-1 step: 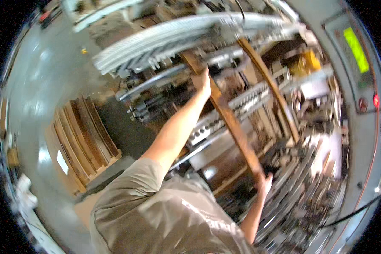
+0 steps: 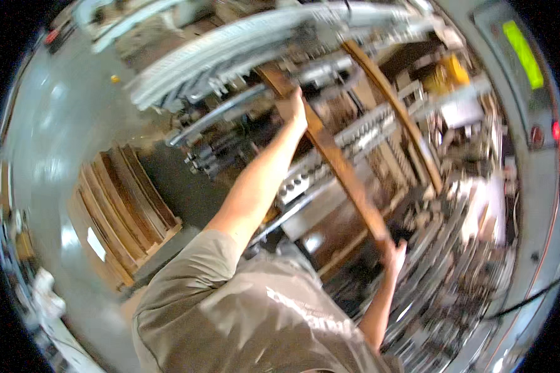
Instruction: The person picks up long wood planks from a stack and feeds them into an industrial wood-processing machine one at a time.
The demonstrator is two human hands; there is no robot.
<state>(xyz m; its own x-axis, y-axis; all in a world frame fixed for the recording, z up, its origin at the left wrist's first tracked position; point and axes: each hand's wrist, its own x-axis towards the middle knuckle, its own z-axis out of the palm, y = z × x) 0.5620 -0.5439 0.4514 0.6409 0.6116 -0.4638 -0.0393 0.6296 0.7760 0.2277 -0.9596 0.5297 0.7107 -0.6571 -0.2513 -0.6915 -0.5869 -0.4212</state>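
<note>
A long, narrow brown wooden board (image 2: 338, 165) slants across the machine from upper left to lower right. My left hand (image 2: 298, 113) grips its edge toward the far end, with the fingers partly hidden behind the wood. At the near end my right hand (image 2: 392, 253) holds the board, its thumb and a finger showing, somewhat blurred. Under the board lie a metal rail with round holes (image 2: 295, 183) and a smooth metal bar (image 2: 208, 115). A second wooden strip (image 2: 395, 105) runs roughly parallel on the right, apart from both hands.
Curved brown panels (image 2: 121, 214) stand stacked on the left over the grey floor (image 2: 50, 149). A pale ridged machine beam (image 2: 211, 46) spans the far side. Right of me are a grey control panel with a lit green display (image 2: 522, 55), a yellow part (image 2: 451, 73) and clustered metal bars (image 2: 429, 280).
The whole view has shifted slightly, so most things sit a little higher. Both hands keep their hold on the board, which stays at nearly the same slant.
</note>
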